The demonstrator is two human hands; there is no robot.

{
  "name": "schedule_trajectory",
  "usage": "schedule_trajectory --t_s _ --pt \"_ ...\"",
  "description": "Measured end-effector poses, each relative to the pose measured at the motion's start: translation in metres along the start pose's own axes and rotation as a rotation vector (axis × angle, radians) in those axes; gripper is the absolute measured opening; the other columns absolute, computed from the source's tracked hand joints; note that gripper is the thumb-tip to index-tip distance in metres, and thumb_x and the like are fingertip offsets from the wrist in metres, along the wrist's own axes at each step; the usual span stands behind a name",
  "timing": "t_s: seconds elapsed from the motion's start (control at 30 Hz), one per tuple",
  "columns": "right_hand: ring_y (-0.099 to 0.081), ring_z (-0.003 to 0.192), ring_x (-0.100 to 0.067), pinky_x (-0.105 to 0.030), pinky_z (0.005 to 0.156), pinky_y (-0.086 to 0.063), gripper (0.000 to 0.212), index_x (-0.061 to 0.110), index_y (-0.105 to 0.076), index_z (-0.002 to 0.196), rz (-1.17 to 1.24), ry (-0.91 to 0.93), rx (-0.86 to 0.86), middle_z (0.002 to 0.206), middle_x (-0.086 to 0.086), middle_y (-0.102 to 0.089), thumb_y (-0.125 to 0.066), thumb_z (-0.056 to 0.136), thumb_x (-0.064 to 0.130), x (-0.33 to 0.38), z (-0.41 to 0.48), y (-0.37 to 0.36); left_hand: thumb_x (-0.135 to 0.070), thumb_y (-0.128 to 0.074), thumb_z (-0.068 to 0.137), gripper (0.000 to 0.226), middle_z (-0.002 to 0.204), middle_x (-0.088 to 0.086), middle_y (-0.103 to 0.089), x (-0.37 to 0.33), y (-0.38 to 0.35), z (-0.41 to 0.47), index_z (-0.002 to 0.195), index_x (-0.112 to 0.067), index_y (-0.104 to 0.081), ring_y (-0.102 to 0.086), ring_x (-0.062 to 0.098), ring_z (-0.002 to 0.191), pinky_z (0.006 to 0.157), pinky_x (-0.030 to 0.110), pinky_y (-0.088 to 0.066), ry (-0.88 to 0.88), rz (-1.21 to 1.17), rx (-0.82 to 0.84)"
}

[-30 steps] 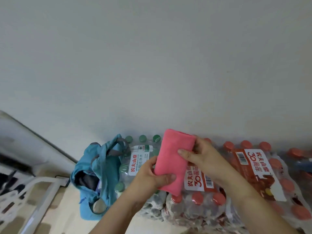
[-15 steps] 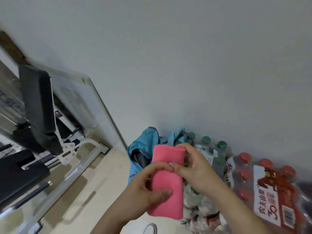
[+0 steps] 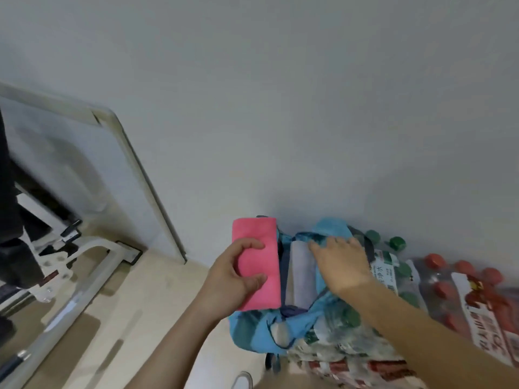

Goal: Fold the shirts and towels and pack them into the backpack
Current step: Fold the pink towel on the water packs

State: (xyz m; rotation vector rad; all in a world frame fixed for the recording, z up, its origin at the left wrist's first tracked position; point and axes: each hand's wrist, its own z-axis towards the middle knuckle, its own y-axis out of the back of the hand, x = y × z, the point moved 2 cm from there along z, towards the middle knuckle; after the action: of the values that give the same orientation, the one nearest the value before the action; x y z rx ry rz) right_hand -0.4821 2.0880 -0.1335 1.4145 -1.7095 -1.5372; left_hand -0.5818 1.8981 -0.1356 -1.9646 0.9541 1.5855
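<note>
Left hand (image 3: 234,276) grips a folded pink terry towel (image 3: 257,248), thumb across its front and fingers wrapped behind. The towel stands upright, held just left of the bag mouth and not yet inside.

The light blue fabric backpack (image 3: 252,329) sits on the pale floor (image 3: 134,304), mouth open upward, leaning against shrink-wrapped packs of water bottles: green-capped ones (image 3: 396,242) behind it, red-capped ones (image 3: 460,287) further right. A pale grey folded cloth (image 3: 302,270) lies inside the opening.

Right hand (image 3: 344,266) reaches over the opening, fingers stretched out with tips (image 3: 316,245) on the far rim. The picture is blurred there, so I cannot tell whether they pinch the fabric.

A white metal frame (image 3: 84,256) stands to the left, by the grey wall (image 3: 280,108).
</note>
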Motion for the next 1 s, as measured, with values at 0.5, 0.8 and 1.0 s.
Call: schedule_trajectory --t_s 0.5,0.8,1.0 --pt "-0.058 0.096 -0.025 -0.029 0.068 -0.039 0.031 0.016 -0.054 0.107 0.704 -0.619 -0.046 0.104 -0.005 -0.061 -0.057 0.089 0.041 -0.061 -0.008 -0.037 -0.052 -0.059 0.084 0.082 0.13 0.01 -0.047 0.068 -0.104 0.093 0.148 -0.039 -0.01 -0.048 0.028 0.114 0.093 0.036 -0.044 -0.113 0.912 0.416" --pt "-0.054 0.068 -0.022 -0.027 0.061 -0.043 0.035 -0.015 -0.06 0.089 1.711 -0.783 -0.166 0.08 -0.033 -0.06 -0.055 0.094 0.019 -0.065 -0.01 -0.045 -0.046 -0.029 0.097 0.072 0.159 0.015 0.0 0.058 -0.119 0.089 0.151 -0.005 -0.003 0.005 0.033 0.146 0.114 0.056 0.008 -0.484 1.604 0.478" --pt "-0.065 0.069 -0.023 -0.031 0.067 -0.051 0.017 0.004 -0.067 0.077 1.915 -0.899 -0.142 0.074 -0.01 -0.071 -0.06 0.091 0.012 -0.073 -0.033 -0.063 -0.054 -0.044 0.088 0.082 0.154 0.014 -0.016 0.056 -0.129 0.105 0.15 -0.014 -0.007 -0.014 0.037 0.14 0.11 0.065 -0.005 -0.367 1.613 0.427"
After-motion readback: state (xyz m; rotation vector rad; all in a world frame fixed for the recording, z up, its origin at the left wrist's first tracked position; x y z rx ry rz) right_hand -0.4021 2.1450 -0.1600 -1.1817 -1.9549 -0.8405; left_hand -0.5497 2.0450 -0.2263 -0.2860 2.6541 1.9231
